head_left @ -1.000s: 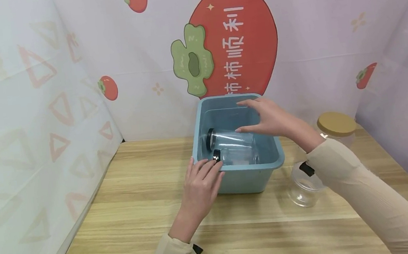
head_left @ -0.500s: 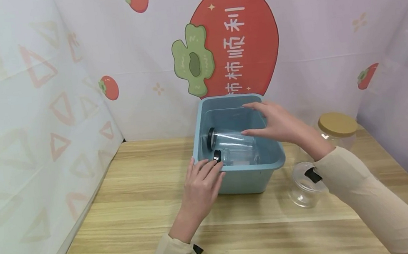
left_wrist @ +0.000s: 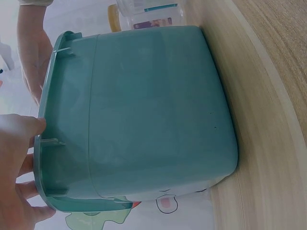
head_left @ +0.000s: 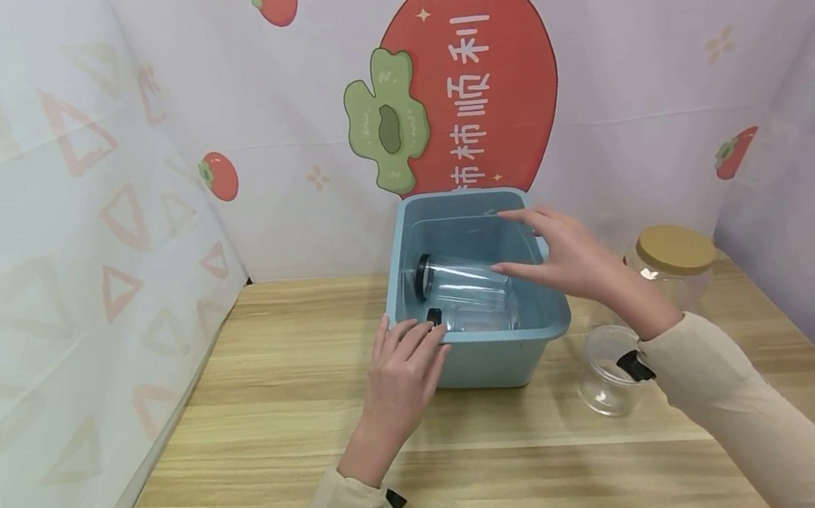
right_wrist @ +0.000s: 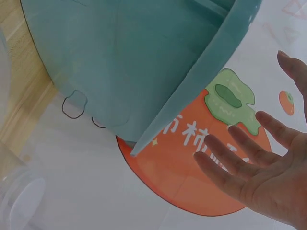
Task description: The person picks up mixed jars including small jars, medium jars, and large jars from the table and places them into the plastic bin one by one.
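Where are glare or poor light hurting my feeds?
Head: bright streaks on the farther clear jar in the blue bin, glints on the tan-lidded jar; left wrist: the blue bin's outside dim, without strong glare; right wrist: a clear container at lower left washed out against the pale backdrop.

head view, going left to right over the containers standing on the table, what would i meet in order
Blue bin → low clear container → clear jar with a tan lid.
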Available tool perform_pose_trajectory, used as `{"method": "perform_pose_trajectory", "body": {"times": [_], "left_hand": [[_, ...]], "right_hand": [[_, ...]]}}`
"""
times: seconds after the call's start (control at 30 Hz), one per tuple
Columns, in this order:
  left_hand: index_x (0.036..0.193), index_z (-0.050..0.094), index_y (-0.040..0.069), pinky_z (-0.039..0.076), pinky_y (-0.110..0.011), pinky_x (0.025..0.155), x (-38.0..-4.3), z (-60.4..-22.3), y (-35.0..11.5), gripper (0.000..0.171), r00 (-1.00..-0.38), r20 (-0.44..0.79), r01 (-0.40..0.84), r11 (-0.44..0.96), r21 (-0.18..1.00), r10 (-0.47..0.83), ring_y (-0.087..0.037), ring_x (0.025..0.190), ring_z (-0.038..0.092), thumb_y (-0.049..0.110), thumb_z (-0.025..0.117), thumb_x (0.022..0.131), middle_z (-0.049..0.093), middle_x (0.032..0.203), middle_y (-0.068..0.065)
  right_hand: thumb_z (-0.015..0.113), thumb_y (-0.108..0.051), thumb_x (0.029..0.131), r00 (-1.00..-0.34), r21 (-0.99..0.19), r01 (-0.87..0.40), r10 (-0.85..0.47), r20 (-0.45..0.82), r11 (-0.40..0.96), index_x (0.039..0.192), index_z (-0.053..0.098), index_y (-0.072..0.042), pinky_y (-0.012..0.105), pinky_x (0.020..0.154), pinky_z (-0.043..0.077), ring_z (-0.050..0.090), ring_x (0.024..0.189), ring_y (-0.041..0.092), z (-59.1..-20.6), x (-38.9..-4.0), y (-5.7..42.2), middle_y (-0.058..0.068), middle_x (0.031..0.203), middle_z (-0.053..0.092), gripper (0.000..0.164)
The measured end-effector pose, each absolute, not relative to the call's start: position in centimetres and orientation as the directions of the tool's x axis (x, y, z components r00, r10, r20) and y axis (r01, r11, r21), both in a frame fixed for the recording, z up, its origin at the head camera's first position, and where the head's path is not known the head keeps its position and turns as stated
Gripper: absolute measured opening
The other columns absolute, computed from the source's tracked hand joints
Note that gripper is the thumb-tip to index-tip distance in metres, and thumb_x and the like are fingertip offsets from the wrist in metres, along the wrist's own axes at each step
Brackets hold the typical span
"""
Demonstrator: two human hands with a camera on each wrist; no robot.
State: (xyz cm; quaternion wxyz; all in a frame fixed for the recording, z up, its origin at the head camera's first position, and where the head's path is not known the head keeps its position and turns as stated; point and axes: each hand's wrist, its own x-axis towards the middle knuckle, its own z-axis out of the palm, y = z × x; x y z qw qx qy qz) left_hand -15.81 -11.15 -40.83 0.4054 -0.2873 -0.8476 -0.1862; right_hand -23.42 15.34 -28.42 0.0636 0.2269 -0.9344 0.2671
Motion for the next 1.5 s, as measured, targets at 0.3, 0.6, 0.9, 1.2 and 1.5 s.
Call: {"method": "perform_pose_trajectory", "body": {"times": [0.3,0.6,0.9,1.2,1.5], "left_hand": [[0.114,0.080,0.007,0.048,-0.065,0.110,-15.7,-40.8,-11.1,0.027,-0.517,0.788,0.639,0.764,0.095,0.334,-0.031,0.111,0.068,0.014,0.085,0.089,0.079,0.111,-0.008],[0.116,0.080,0.008,0.047,-0.064,0.111,-15.6,-40.7,-11.2,0.026,-0.533,0.776,0.629,0.772,0.095,0.338,-0.030,0.112,0.069,0.013,0.084,0.091,0.079,0.111,-0.007],[0.115,0.080,0.007,0.048,-0.065,0.110,-15.7,-40.7,-11.2,0.027,-0.518,0.785,0.632,0.770,0.084,0.340,-0.032,0.111,0.070,0.015,0.085,0.089,0.079,0.112,-0.007],[0.116,0.080,0.008,0.048,-0.065,0.110,-15.7,-40.7,-11.2,0.026,-0.527,0.780,0.627,0.774,0.089,0.338,-0.032,0.111,0.070,0.014,0.083,0.092,0.078,0.112,-0.007],[0.117,0.080,0.008,0.048,-0.065,0.110,-15.7,-40.6,-11.2,0.027,-0.519,0.784,0.631,0.771,0.083,0.340,-0.032,0.112,0.069,0.014,0.084,0.091,0.078,0.112,-0.008]], "right_hand": [[0.084,-0.032,0.091,-0.875,-0.460,-0.473,-0.341,0.343,0.752,0.153,0.052,-0.005,0.065,0.099,0.054,0.061,0.121,0.044,-29.2,-22.5,15.6,0.024,0.146,0.058,0.075],[0.086,-0.029,0.090,-0.873,-0.475,-0.465,-0.298,0.386,0.747,0.154,0.052,-0.006,0.066,0.097,0.055,0.062,0.121,0.045,-30.2,-21.6,16.0,0.024,0.146,0.058,0.075],[0.087,-0.020,0.089,-0.816,-0.466,-0.531,-0.279,0.506,0.708,0.148,0.058,-0.005,0.065,0.098,0.053,0.061,0.123,0.043,-31.3,-20.5,16.4,0.022,0.139,0.062,0.067],[0.087,-0.019,0.088,-0.804,-0.478,-0.529,-0.234,0.547,0.701,0.145,0.060,-0.007,0.067,0.104,0.048,0.058,0.130,0.043,-32.3,-19.3,16.8,0.020,0.139,0.063,0.064],[0.090,-0.011,0.084,-0.774,-0.496,-0.546,-0.179,0.607,0.675,0.143,0.062,-0.002,0.061,0.094,0.052,0.062,0.122,0.042,-33.5,-18.6,17.4,0.021,0.137,0.064,0.066]]}}
